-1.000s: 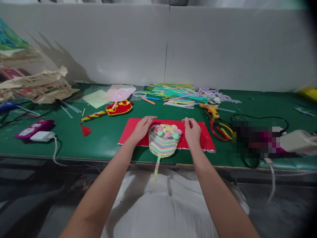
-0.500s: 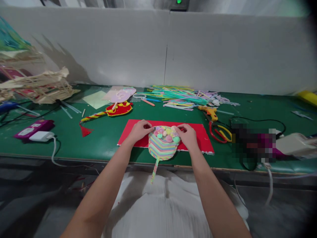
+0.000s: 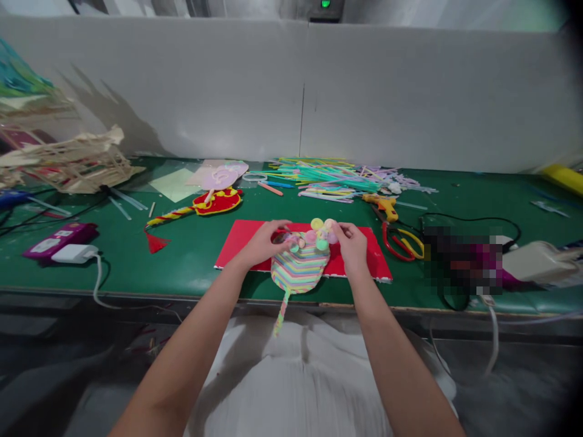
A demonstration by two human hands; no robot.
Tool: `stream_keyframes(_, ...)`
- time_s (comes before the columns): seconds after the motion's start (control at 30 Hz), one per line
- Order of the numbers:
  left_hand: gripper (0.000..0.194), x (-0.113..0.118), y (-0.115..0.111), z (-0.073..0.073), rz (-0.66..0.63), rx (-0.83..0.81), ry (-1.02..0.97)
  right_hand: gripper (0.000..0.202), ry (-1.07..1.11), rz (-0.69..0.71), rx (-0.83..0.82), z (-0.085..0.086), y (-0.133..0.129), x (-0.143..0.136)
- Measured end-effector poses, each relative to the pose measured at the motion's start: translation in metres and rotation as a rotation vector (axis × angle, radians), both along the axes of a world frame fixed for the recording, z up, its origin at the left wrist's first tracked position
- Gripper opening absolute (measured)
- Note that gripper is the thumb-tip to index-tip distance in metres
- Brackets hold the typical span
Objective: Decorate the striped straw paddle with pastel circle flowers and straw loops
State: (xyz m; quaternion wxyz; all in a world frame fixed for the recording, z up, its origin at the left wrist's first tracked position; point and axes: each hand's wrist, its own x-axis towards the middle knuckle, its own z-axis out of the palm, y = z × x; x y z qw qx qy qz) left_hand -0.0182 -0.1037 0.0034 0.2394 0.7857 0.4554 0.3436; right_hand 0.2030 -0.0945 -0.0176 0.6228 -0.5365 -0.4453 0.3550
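Observation:
A small striped hand fan [image 3: 300, 270] in pastel pink, yellow, green and blue lies on a red board [image 3: 237, 238]. Its thin handle [image 3: 281, 314] hangs over the table's front edge. At the fan's top is a cluster of pastel round discs [image 3: 322, 244], yellow, pink, green and purple. My right hand [image 3: 354, 250] pinches the cluster's right end, which stands up off the fan. With thumb and fingers bent around the left end of the cluster, my left hand [image 3: 262, 244] grips it there; its fingertips partly hide those discs.
Behind the board lie a red and yellow tasselled fan [image 3: 218, 201], a pile of pastel pipe cleaners [image 3: 319, 173] and a yellow glue gun [image 3: 387, 206]. Pliers [image 3: 403, 243] lie to the right. A purple power box [image 3: 59, 240] and a wooden stick model [image 3: 73, 161] are left.
The disc cluster's right end has been raised off the fan by my right hand. My left fingers have shifted slightly right over the discs. The view has moved a little.

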Motion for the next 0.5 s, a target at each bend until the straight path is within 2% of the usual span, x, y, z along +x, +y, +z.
stream_keyframes(0.07,0.049,0.002,-0.002,0.001,-0.134,-0.006,0.048,0.033,0.040,-0.031,-0.007,0.000,0.000,0.001)
stream_keyframes(0.17,0.041,0.003,-0.002,0.002,-0.132,0.009,0.040,0.033,0.066,-0.050,-0.009,0.001,0.000,0.001)
stream_keyframes(0.27,0.028,0.001,0.000,0.004,-0.054,0.015,-0.025,0.033,0.077,-0.042,-0.014,0.002,-0.001,0.002)
stream_keyframes(0.4,0.021,-0.009,0.002,0.006,0.191,0.132,-0.123,0.031,0.072,0.038,-0.072,0.009,-0.003,-0.002)
stream_keyframes(0.5,0.021,-0.019,0.001,0.002,0.299,0.155,-0.044,0.026,0.035,0.161,-0.101,0.018,-0.007,-0.015)
